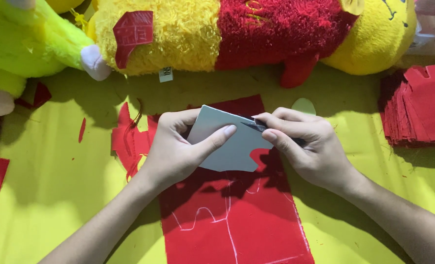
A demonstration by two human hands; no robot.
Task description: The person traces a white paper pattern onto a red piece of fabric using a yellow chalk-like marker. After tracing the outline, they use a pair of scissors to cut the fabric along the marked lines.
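Note:
My left hand (176, 149) presses a pale grey card template (232, 146) flat onto a strip of red cloth (242, 220), thumb on top of the card. My right hand (303, 144) pinches a thin dark marking tool (256, 125) with its tip at the card's upper right edge. White outlines of earlier tracings (217, 217) show on the red cloth below the card. The cloth lies on a yellow surface (56, 195).
A yellow and red plush toy (237, 32) lies along the far edge, with a green plush toy (22, 44) at the far left. A stack of cut red cloth pieces (420, 105) sits at the right. Red scraps (129, 139) lie left of my left hand.

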